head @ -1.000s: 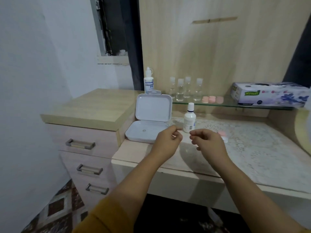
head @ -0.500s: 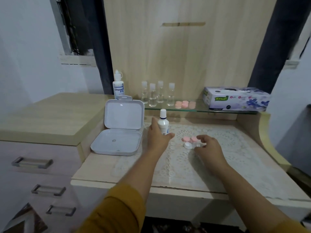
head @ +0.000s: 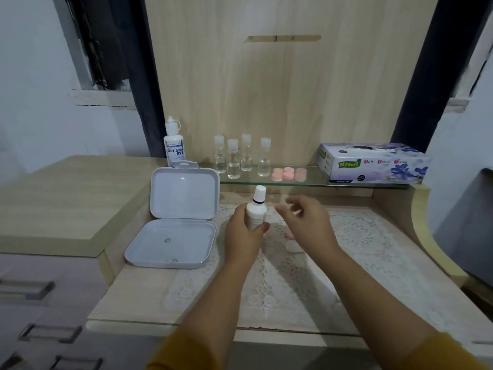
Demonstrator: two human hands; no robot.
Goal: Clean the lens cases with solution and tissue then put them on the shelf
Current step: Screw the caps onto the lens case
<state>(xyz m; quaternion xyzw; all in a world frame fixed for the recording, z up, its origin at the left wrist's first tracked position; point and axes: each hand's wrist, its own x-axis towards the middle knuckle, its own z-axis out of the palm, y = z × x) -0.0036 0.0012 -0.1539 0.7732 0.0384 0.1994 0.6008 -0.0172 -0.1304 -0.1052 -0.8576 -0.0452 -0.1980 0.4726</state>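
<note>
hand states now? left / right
Left hand: closed around the small white bottle.
Right hand: open, fingers loosely curled, holding nothing.

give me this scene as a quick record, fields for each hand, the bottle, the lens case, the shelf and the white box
left hand: grip closed around the small bottle
right hand: empty, fingers loosely open, blurred, beside the bottle
bottle: white, capped, upright, above the lace mat
lens case: on the mat, mostly hidden under the right hand
shelf: glass; holds dropper bottle, four clear vials, pink caps, tissue box
white box: open, lid upright, left of the mat
</note>
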